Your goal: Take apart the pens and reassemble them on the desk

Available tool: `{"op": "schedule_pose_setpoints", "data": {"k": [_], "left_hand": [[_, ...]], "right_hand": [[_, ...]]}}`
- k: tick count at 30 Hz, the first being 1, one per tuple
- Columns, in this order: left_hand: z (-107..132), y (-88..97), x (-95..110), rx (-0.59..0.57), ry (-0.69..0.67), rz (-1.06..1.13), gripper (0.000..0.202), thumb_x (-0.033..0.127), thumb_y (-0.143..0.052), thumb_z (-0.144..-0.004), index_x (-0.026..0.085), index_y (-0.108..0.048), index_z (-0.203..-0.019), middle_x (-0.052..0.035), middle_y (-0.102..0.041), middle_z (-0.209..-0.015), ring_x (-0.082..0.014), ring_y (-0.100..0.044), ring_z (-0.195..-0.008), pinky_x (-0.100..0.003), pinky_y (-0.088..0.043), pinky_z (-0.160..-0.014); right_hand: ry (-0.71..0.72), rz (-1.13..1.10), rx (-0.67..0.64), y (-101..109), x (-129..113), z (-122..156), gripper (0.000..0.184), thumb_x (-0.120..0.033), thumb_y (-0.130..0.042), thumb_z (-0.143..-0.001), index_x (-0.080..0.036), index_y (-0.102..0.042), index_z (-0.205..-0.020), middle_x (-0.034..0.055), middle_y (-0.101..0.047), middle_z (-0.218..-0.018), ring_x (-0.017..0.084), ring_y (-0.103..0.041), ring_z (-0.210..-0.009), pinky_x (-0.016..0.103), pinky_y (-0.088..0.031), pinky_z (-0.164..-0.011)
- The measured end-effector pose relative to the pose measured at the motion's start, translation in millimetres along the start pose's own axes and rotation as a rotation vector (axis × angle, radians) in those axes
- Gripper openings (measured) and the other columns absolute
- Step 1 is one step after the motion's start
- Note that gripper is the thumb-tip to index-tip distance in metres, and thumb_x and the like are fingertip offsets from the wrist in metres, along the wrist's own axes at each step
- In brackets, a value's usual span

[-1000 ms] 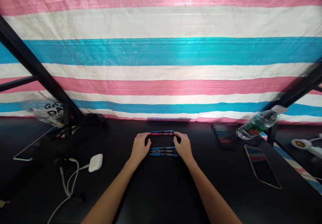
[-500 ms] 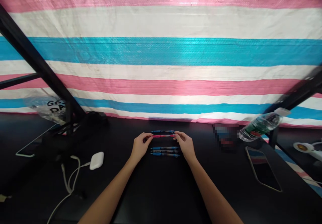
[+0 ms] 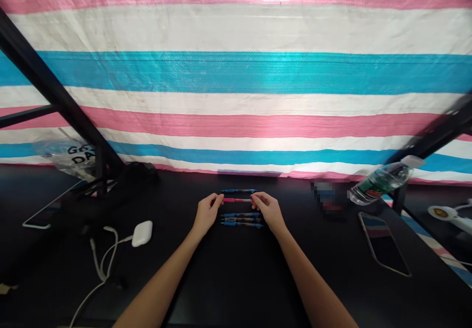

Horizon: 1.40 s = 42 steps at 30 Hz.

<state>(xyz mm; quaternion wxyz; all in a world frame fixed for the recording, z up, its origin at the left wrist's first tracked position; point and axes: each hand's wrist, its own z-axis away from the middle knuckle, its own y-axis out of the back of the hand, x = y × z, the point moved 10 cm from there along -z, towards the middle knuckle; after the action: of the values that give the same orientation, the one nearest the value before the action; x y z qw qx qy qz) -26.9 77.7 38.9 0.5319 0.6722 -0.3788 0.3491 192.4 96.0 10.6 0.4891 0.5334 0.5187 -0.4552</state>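
Note:
A red pen point(image 3: 237, 200) lies level between my hands, pinched at both ends. My left hand point(image 3: 207, 213) has thumb and fingers closed on its left end, and my right hand point(image 3: 269, 211) grips the right end. Just beyond it rests a blue pen point(image 3: 238, 191), parallel to it. Nearer to me, several more pens lie side by side: a blue pen point(image 3: 239, 215) at the back, a darker pen point(image 3: 241, 220) in the middle and another blue pen point(image 3: 242, 224) in front. My right fingers are close to their right ends.
On the black table point(image 3: 236, 279), a white earbud case point(image 3: 142, 233) with a white cable point(image 3: 104, 269) lies left. To the right are a phone point(image 3: 384, 243), a tilted water bottle point(image 3: 385, 180) and a blurred-out item point(image 3: 331, 195). Behind hangs a striped sheet point(image 3: 236, 72); a black frame point(image 3: 62, 97) stands left.
The red pen has come slightly nearer to me, away from the far blue pen. My right fingers have shifted a little left along it.

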Motion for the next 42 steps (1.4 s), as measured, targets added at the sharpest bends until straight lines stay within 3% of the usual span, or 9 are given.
{"op": "schedule_pose_setpoints", "data": {"k": [4,9,13,19,25,28,33,38,42], "left_hand": [[-0.1,-2.3,-4.1,-0.020,0.033,0.021,0.045,0.052,-0.043,-0.087,0.017,-0.058,-0.062,0.0001,-0.052,-0.057,-0.0137,-0.050,-0.056,-0.024,-0.037,-0.055],[0.1,-8.6,10.2,-0.085,-0.029,0.195,0.033,0.042,-0.056,-0.081,0.018,-0.062,-0.103,-0.0020,-0.062,-0.081,-0.0155,-0.059,-0.075,-0.026,-0.047,-0.067],[-0.4,-11.5,10.4,-0.117,-0.039,0.191,0.027,0.040,-0.057,-0.081,0.017,-0.065,-0.093,-0.0041,-0.065,-0.085,-0.0173,-0.061,-0.078,-0.028,-0.048,-0.070],[0.6,-5.3,3.3,-0.059,-0.005,0.067,0.040,0.047,-0.048,-0.086,0.017,-0.059,-0.063,0.0004,-0.054,-0.057,-0.0133,-0.052,-0.056,-0.024,-0.041,-0.056],[1.5,-13.4,12.1,-0.137,-0.025,0.233,0.032,0.038,-0.059,-0.080,0.018,-0.062,-0.105,-0.0025,-0.064,-0.081,-0.0156,-0.061,-0.076,-0.026,-0.049,-0.069],[1.1,-12.5,13.3,-0.141,-0.028,0.220,0.025,0.036,-0.057,-0.082,0.018,-0.064,-0.097,-0.0034,-0.065,-0.084,-0.0157,-0.061,-0.077,-0.027,-0.049,-0.070],[0.0,-6.3,8.4,-0.094,0.020,0.138,0.032,0.043,-0.050,-0.085,0.016,-0.063,-0.073,-0.0011,-0.059,-0.062,-0.0144,-0.057,-0.061,-0.026,-0.046,-0.061],[0.8,-12.1,5.6,-0.122,0.061,0.297,0.036,0.040,-0.061,-0.078,0.017,-0.061,-0.105,-0.0020,-0.064,-0.074,-0.0162,-0.061,-0.072,-0.026,-0.048,-0.064],[1.2,-14.4,5.9,-0.144,0.053,0.303,0.027,0.040,-0.059,-0.079,0.017,-0.063,-0.092,-0.0019,-0.063,-0.073,-0.0150,-0.059,-0.069,-0.025,-0.046,-0.062]], "right_hand": [[-0.017,-0.026,0.013,0.6,1.3,-0.2,0.037,-0.052,-0.063,-0.074,-0.016,-0.068,-0.083,0.0021,-0.061,-0.059,0.015,-0.054,-0.057,0.027,-0.041,-0.056],[-0.038,-0.067,0.078,7.6,2.8,-0.7,0.038,-0.052,-0.064,-0.073,-0.016,-0.069,-0.081,0.0028,-0.061,-0.059,0.014,-0.050,-0.054,0.027,-0.041,-0.054],[-0.037,-0.074,0.085,8.2,0.8,0.0,0.037,-0.052,-0.064,-0.074,-0.016,-0.069,-0.080,0.0031,-0.061,-0.059,0.013,-0.049,-0.053,0.027,-0.041,-0.054],[-0.032,-0.099,0.035,3.0,-2.1,0.7,0.032,-0.047,-0.065,-0.074,-0.016,-0.070,-0.081,0.0019,-0.061,-0.059,0.013,-0.049,-0.054,0.026,-0.040,-0.055],[-0.064,-0.121,0.111,10.6,1.0,1.1,0.033,-0.048,-0.067,-0.072,-0.016,-0.069,-0.080,0.0018,-0.061,-0.058,0.012,-0.047,-0.052,0.027,-0.039,-0.054],[-0.079,-0.138,0.092,9.5,1.8,1.0,0.032,-0.047,-0.066,-0.073,-0.016,-0.069,-0.082,0.0023,-0.062,-0.060,0.012,-0.047,-0.054,0.027,-0.039,-0.056],[-0.098,-0.184,0.016,3.9,3.4,0.4,0.035,-0.045,-0.068,-0.071,-0.015,-0.071,-0.090,0.0023,-0.063,-0.063,0.012,-0.049,-0.056,0.027,-0.039,-0.057],[-0.126,-0.228,0.058,8.6,12.5,-1.5,0.036,-0.046,-0.071,-0.068,-0.016,-0.072,-0.088,0.0034,-0.065,-0.065,0.012,-0.049,-0.056,0.026,-0.038,-0.054],[-0.140,-0.249,0.072,9.5,16.0,-1.9,0.035,-0.047,-0.073,-0.066,-0.017,-0.073,-0.084,0.0031,-0.064,-0.065,0.012,-0.049,-0.054,0.026,-0.038,-0.053]]}}
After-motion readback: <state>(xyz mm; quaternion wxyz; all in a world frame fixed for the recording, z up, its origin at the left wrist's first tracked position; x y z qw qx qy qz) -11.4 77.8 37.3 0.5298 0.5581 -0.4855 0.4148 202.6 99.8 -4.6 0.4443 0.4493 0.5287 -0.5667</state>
